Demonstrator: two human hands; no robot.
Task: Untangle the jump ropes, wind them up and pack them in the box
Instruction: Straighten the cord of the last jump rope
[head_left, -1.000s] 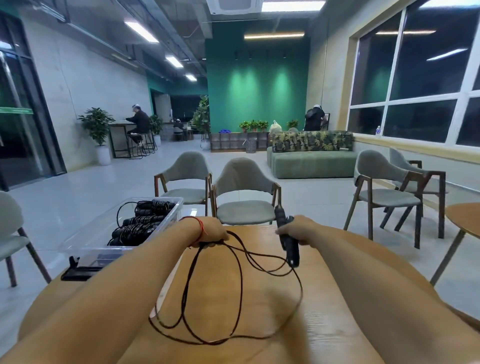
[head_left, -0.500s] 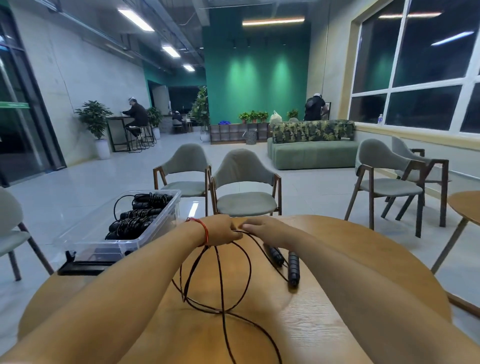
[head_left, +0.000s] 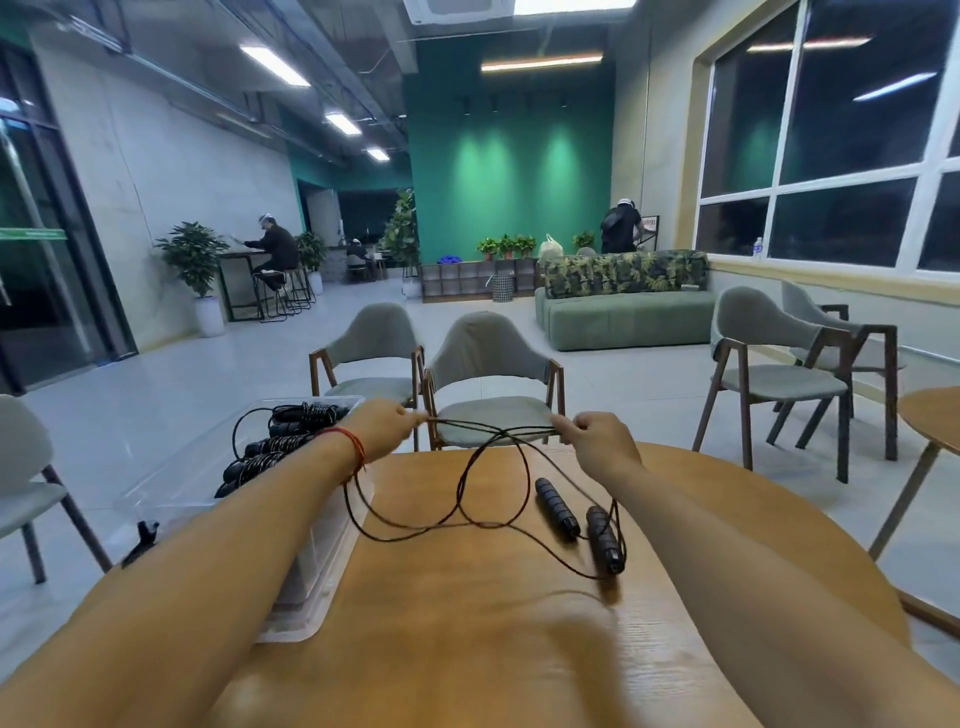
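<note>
A thin black jump rope cord (head_left: 470, 478) is stretched between my two hands above the far side of the round wooden table (head_left: 493, 613). My left hand (head_left: 387, 423) pinches it at the left, my right hand (head_left: 597, 436) pinches it at the right. Loops of the cord hang down onto the table. Its two black handles (head_left: 557, 508) (head_left: 604, 538) lie side by side on the table below my right hand. A clear plastic box (head_left: 317, 566) stands at the table's left edge, partly hidden by my left arm, with several wound black jump ropes (head_left: 275, 447) inside.
Two grey chairs (head_left: 488, 374) stand just beyond the table, more chairs at the right and left. A second wooden table (head_left: 935, 421) is at the right edge. A green sofa (head_left: 623, 312) and people are farther back in the room.
My right hand has let go of the handles, which now lie on the table, and taken the cord. Both hands have drawn apart, pulling the cord taut between them.
</note>
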